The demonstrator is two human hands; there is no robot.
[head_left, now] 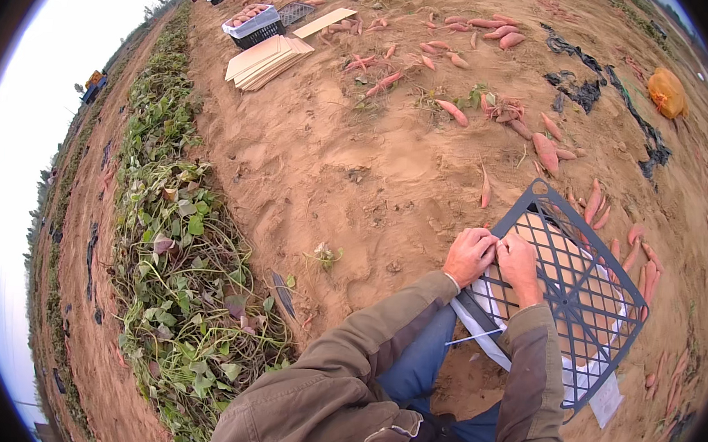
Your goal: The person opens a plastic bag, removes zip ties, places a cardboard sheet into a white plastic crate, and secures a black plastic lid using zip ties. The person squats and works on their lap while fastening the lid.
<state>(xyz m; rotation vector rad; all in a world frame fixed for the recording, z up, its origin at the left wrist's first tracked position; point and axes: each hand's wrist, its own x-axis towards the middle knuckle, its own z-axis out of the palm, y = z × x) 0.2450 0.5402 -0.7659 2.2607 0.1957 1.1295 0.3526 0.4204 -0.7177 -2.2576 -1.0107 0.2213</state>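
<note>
A black lattice lid (566,301) lies over a crate in front of me, to the right. Through its openings show a brown sheet (551,245) and a white liner (478,322) that spills past the near side. My left hand (470,255) is at the lid's left edge, fingers bent and pinched together. Right beside it, my right hand (518,264) is closed too, its fingertips meeting the left ones. Whatever they pinch is hidden by the fingers. A thin white strip (473,338) sticks out from the crate's near side, below my hands.
Sweet potatoes (546,152) lie scattered beyond and right of the crate. Leafy vines (193,292) run along the left. Farther off stand a filled, lined crate (257,27) and stacked thin boards (267,60). Black plastic film (580,93) and an orange sack (667,93) lie far right.
</note>
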